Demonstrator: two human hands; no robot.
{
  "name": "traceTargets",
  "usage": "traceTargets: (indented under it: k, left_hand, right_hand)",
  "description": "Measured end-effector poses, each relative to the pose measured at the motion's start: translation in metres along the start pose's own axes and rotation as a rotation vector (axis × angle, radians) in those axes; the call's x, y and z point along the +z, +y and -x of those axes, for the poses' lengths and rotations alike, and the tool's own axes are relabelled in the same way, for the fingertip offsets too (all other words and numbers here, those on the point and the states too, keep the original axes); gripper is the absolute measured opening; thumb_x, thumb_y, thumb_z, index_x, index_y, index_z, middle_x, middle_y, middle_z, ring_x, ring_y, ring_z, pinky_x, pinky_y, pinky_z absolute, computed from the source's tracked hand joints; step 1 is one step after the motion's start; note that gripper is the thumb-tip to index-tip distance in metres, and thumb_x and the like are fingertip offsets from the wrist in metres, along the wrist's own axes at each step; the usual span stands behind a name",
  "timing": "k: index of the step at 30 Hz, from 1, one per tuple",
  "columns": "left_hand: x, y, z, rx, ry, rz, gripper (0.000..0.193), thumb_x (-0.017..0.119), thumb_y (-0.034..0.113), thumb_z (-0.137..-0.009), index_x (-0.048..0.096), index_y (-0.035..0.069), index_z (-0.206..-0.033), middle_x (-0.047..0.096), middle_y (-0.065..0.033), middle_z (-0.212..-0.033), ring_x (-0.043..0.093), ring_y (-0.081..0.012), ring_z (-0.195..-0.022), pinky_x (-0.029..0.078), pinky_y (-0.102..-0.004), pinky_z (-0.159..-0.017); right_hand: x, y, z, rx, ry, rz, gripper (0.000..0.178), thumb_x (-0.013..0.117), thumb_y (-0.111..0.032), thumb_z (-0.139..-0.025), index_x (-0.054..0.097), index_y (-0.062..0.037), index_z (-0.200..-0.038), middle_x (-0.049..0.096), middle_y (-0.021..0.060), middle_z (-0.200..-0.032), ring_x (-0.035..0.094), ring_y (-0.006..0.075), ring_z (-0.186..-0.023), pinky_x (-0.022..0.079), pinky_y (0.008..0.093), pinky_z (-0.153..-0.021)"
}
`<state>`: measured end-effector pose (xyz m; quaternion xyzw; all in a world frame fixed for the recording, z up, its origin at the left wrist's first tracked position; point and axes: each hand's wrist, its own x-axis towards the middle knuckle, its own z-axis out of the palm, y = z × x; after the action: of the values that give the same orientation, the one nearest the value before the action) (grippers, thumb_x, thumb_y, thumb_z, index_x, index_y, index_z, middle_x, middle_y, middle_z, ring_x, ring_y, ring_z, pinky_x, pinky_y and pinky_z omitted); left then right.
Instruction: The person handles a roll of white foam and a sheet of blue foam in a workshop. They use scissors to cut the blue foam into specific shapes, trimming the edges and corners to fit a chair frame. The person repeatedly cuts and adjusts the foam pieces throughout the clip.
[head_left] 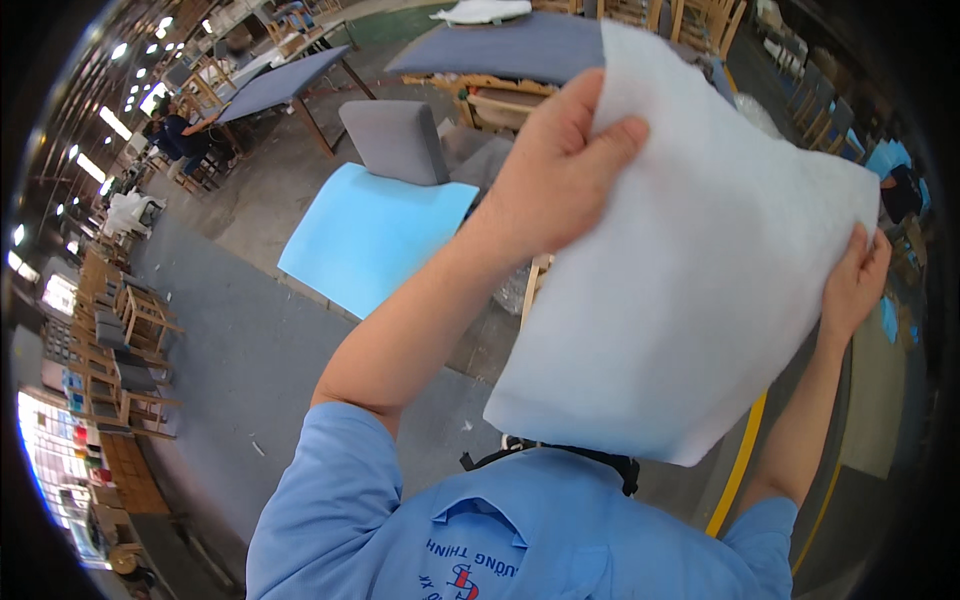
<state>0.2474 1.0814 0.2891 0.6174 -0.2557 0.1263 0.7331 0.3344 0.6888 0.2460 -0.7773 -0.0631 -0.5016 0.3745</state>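
A white sheet of soft padding [690,250] hangs in front of me, held up by both hands. My left hand [570,165] pinches its left edge near the top, thumb laid over the front face. Farther right, my right hand [856,275] grips the right edge, its fingers partly behind the sheet. The lower end droops close to my blue shirt. Left of my left forearm lies a light blue foam sheet [375,235], and a grey upholstered chair cushion [392,142] stands upright at its far edge.
Beyond the padding is a table with a blue-grey top [500,48]. Another such table [285,82] stands at the far left, with a seated person [190,135] beside it. Wooden chairs [125,350] line the left side. A yellow floor line [738,465] runs along the right.
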Motion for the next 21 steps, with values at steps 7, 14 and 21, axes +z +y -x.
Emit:
traceTargets:
  k: [7, 14, 21]
  left_hand:
    - [0.042, 0.078, 0.071, 0.041, -0.221, 0.215, 0.035, 0.057, 0.010, -0.105, 0.050, 0.003, -0.139, 0.065, -0.0033, -0.119, 0.060, -0.0089, -0.108, 0.051, -0.0285, -0.092]
    - [0.075, 0.111, 0.116, 0.191, -0.463, 0.034, 0.035, 0.053, 0.007, -0.103, 0.049, 0.001, -0.137, 0.065, -0.0115, -0.110, 0.063, -0.0207, -0.100, 0.050, -0.0337, -0.085]
    - [0.075, 0.110, 0.126, 0.263, -0.400, -0.032, 0.036, 0.055, 0.008, -0.100, 0.049, 0.001, -0.135, 0.066, -0.0172, -0.095, 0.065, -0.0321, -0.086, 0.050, -0.0405, -0.075]
  right_hand:
    - [-0.106, -0.038, 0.022, 0.056, 0.228, -0.019, 0.045, 0.060, -0.036, -0.106, 0.059, 0.0044, -0.126, 0.071, 0.0140, -0.112, 0.066, 0.0179, -0.100, 0.051, 0.0301, -0.089]
    - [-0.201, -0.072, 0.070, 0.070, 0.614, -0.097, 0.034, 0.067, -0.022, -0.103, 0.061, 0.0068, -0.121, 0.071, 0.0168, -0.115, 0.066, 0.0216, -0.099, 0.055, 0.0333, -0.088]
    - [-0.210, -0.102, 0.074, 0.168, 0.586, -0.021, 0.038, 0.068, -0.021, -0.102, 0.059, 0.0082, -0.125, 0.071, 0.0169, -0.117, 0.066, 0.0218, -0.101, 0.055, 0.0326, -0.089]
